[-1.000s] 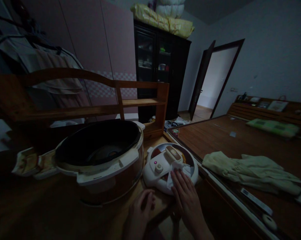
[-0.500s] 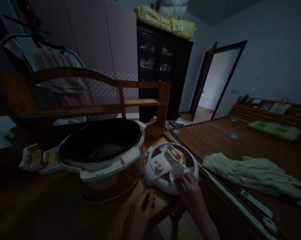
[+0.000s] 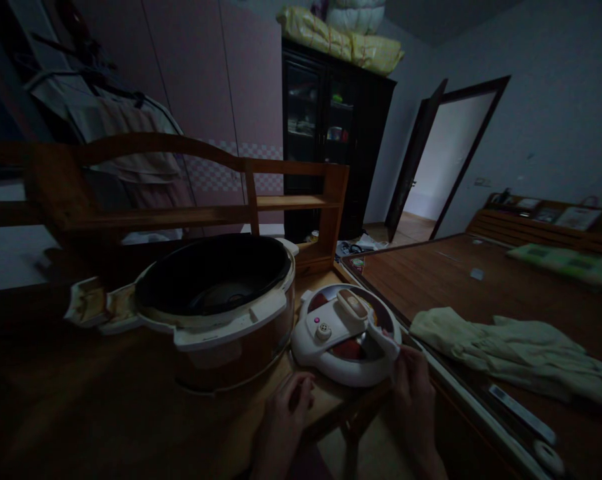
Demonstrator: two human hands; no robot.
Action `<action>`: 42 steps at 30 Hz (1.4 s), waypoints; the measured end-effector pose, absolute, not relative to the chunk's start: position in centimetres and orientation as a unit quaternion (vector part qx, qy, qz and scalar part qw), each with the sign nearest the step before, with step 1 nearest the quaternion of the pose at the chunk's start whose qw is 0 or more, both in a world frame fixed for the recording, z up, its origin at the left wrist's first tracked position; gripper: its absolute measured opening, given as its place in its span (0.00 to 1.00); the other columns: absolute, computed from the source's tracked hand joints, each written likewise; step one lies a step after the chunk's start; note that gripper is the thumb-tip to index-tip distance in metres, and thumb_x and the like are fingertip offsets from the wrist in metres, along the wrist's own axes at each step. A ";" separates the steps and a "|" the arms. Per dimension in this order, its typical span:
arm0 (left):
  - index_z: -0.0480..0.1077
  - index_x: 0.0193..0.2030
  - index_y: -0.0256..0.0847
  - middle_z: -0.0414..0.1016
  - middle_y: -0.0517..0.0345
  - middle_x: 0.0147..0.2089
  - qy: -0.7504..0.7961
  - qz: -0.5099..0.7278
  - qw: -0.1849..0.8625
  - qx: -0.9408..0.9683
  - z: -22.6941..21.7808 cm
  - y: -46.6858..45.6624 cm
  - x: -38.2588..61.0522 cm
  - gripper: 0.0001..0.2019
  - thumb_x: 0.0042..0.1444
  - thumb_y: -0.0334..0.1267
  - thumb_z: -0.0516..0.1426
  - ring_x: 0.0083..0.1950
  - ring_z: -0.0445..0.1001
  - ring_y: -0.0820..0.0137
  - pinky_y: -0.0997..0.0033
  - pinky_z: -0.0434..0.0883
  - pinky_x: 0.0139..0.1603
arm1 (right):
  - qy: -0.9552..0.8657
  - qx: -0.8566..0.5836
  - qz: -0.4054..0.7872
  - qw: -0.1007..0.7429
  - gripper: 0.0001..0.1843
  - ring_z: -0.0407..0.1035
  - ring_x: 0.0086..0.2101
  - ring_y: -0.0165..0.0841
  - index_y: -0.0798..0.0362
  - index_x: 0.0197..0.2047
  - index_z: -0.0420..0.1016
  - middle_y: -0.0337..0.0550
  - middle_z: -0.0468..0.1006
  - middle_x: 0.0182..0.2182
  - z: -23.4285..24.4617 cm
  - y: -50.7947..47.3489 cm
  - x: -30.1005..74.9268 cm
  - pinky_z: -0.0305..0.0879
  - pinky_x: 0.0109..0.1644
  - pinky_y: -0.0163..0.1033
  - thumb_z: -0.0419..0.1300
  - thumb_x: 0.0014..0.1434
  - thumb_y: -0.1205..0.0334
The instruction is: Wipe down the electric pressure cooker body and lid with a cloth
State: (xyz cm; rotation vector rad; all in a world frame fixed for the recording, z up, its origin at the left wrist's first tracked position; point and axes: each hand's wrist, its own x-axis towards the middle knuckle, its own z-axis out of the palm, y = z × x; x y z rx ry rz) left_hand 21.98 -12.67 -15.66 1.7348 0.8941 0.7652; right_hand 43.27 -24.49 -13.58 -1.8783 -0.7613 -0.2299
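A white round cooker lid (image 3: 348,333) with a beige handle lies on the wooden table (image 3: 105,413), right of the open brown cooker pot (image 3: 221,313). My right hand (image 3: 415,380) is at the lid's right rim, fingers closed on a small white cloth (image 3: 387,339) pressed against the edge. Just in front of the lid, my left hand (image 3: 285,407) rests on the table edge with its fingers curled, and nothing shows in it.
A wooden shelf rack (image 3: 191,193) stands behind the pot. To the right lies a bare wooden bed platform (image 3: 461,280) with a pale crumpled cloth (image 3: 505,347). A dark cabinet (image 3: 331,133) and an open door (image 3: 451,153) are at the back.
My right hand slid with the white cloth from the lid's top to its right rim and closed from flat to gripping. The view shifted slightly left. My left hand stayed put.
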 end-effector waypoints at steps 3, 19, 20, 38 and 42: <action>0.76 0.46 0.44 0.79 0.53 0.43 0.350 0.336 0.508 0.712 -15.2 -12.9 22.1 0.19 0.66 0.52 0.50 0.42 0.78 0.66 0.69 0.75 0.45 | -0.227 -0.807 -0.167 0.520 0.22 0.78 0.37 0.46 0.52 0.53 0.70 0.54 0.82 0.41 -12.9 -25.8 44.4 0.69 0.35 0.42 0.50 0.70 0.44; 0.64 0.66 0.47 0.59 0.46 0.70 0.267 0.365 0.217 0.865 -7.4 -7.1 35.8 0.23 0.67 0.49 0.52 0.71 0.60 0.57 0.52 0.61 0.70 | -0.402 -0.725 -0.022 0.559 0.19 0.67 0.61 0.45 0.46 0.56 0.77 0.47 0.72 0.62 -14.4 -24.7 45.3 0.64 0.65 0.55 0.54 0.70 0.50; 0.63 0.67 0.47 0.58 0.45 0.71 0.280 0.348 0.210 0.870 -7.5 -7.0 36.4 0.24 0.67 0.51 0.51 0.72 0.59 0.54 0.50 0.61 0.69 | -0.411 -0.727 -0.038 0.548 0.18 0.67 0.61 0.45 0.46 0.56 0.77 0.48 0.72 0.62 -14.4 -24.7 45.6 0.64 0.65 0.55 0.54 0.69 0.50; 0.61 0.69 0.52 0.63 0.45 0.66 0.318 0.290 0.153 0.890 -8.2 -6.7 37.5 0.30 0.66 0.60 0.44 0.58 0.73 0.55 0.53 0.68 0.61 | -0.491 -0.741 0.005 0.458 0.18 0.73 0.49 0.41 0.48 0.53 0.78 0.48 0.74 0.52 -11.8 -24.9 48.6 0.72 0.49 0.43 0.54 0.69 0.50; 0.61 0.69 0.53 0.64 0.46 0.64 0.315 0.295 0.156 0.888 -8.3 -6.7 37.5 0.29 0.66 0.61 0.44 0.57 0.73 0.56 0.53 0.68 0.60 | -0.494 -0.753 -0.025 0.434 0.14 0.73 0.45 0.41 0.49 0.46 0.77 0.47 0.76 0.45 -12.0 -24.9 49.1 0.71 0.49 0.45 0.56 0.68 0.51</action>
